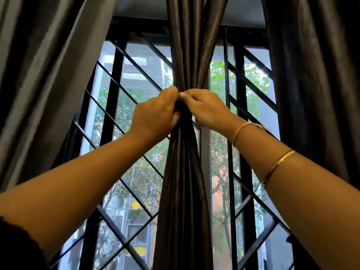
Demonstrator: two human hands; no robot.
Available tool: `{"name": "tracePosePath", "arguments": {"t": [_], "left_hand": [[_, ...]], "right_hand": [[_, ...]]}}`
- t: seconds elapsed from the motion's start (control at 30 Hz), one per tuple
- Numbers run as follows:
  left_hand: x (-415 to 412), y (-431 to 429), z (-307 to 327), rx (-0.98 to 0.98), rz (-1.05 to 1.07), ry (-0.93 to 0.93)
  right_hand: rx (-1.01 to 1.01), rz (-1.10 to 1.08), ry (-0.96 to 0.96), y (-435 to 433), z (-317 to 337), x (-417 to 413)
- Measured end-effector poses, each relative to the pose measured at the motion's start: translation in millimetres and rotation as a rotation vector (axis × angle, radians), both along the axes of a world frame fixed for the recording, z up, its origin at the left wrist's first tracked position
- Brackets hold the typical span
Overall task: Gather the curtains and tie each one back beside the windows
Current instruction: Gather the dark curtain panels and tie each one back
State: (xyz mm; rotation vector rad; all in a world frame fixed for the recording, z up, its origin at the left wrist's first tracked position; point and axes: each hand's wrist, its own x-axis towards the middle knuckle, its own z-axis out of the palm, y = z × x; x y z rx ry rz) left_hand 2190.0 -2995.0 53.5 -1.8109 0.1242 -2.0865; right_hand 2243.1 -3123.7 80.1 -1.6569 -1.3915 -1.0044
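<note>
A dark brown satin curtain (185,191) hangs gathered into a narrow bundle at the middle of the window. My left hand (155,114) grips the bundle from the left at its pinched waist. My right hand (206,108) grips it from the right, fingertips meeting the left hand's at the front. Whatever tie runs round the waist is hidden under my fingers. Above and below my hands the folds fan out.
A grey curtain (44,75) hangs at the left and a dark curtain (315,84) at the right. Behind them stands a black window grille (113,98) with diagonal bars, and trees and buildings outside.
</note>
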Motion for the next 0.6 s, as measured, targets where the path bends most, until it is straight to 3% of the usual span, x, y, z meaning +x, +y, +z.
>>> {"name": "tracePosePath", "arguments": {"t": [0.1,0.33,0.5,0.6], "left_hand": [[5.8,-0.9,-4.1,-0.084,-0.02,-0.002],[13.0,-12.3,-4.9,-0.107,-0.132,0.128],[13.4,-3.7,-4.8,-0.164,-0.172,0.311],[8.7,1.8,6.4,-0.083,-0.101,0.441]], "right_hand": [[0.035,0.176,0.176,3.3,-2.1,1.2],[0.415,0.674,0.502,9.8,-22.7,14.9],[0.529,0.619,0.527,12.3,-36.6,23.7],[0.55,0.536,0.516,10.5,-34.6,26.1]]}}
